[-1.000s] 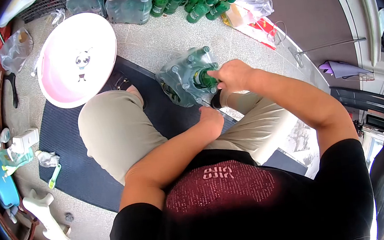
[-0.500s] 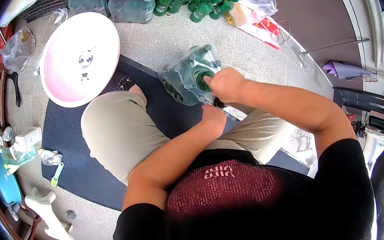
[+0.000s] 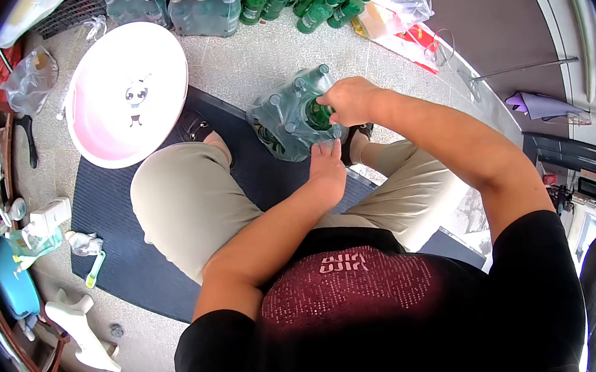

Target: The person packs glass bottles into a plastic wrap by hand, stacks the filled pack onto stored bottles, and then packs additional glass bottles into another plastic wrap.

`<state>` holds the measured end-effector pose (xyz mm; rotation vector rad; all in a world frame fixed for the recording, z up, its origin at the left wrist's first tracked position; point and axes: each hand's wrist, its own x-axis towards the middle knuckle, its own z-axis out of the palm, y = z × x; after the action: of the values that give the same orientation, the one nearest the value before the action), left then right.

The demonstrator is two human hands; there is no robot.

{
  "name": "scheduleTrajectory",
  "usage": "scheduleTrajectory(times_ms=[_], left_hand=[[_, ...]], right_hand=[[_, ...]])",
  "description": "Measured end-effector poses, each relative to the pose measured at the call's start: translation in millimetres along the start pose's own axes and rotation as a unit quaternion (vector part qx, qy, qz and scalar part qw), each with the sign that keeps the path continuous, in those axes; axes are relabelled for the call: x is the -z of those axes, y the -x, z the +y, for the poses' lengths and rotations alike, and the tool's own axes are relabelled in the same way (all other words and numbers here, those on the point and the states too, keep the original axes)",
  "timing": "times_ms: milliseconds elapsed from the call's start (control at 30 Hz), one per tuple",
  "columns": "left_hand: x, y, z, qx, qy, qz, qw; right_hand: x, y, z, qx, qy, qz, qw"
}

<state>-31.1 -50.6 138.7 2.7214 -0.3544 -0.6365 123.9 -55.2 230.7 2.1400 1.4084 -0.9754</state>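
Partly on the mat (image 3: pixel 268 182), the wrapped pack (image 3: pixel 283 120) is judged opened around one green bottle (image 3: pixel 317 117), other bottles left covered, right hand (image 3: pixel 351 100) curled there, pinch unclear, left hand (image 3: pixel 327 174) placed at near side, fingers extended.

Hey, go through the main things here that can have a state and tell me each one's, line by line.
Bottle pack: wrapped in clear film, between the feet
Green bottle: in the pack, seemingly bare of film on top
Right hand: curled at the green bottle, exact grip unclear
Left hand: fingers extended at the pack's near side
Pink basin: open side showing
Loose green bottles: unwrapped, grouped
Dark mat: spread flat
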Motion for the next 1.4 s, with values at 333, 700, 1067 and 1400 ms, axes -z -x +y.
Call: scheduleTrajectory(times_ms=[333,700,1067,1400], left_hand=[[1.5,-2.4,-6.9,0.02,0.045,-0.103,0.993],[30.7,-9.1,-9.0,0.01,0.033,-0.175,0.984],[36.9,-27.6,-7.0,0.024,0.006,-0.188,0.982],[24.2,0.3,-11.9,-0.076,-0.086,-0.222,0.968]], right_hand=[[-21.1,3.7,-21.4,-0.012,0.009,-0.002,1.0],[-38.5,-34.4,-14.3,-0.127,-0.039,0.056,0.99],[-42.9,-60.0,4.0,0.055,0.007,0.331,0.942],[-76.1,-61.3,-10.5,0.006,-0.032,0.34,0.94]])
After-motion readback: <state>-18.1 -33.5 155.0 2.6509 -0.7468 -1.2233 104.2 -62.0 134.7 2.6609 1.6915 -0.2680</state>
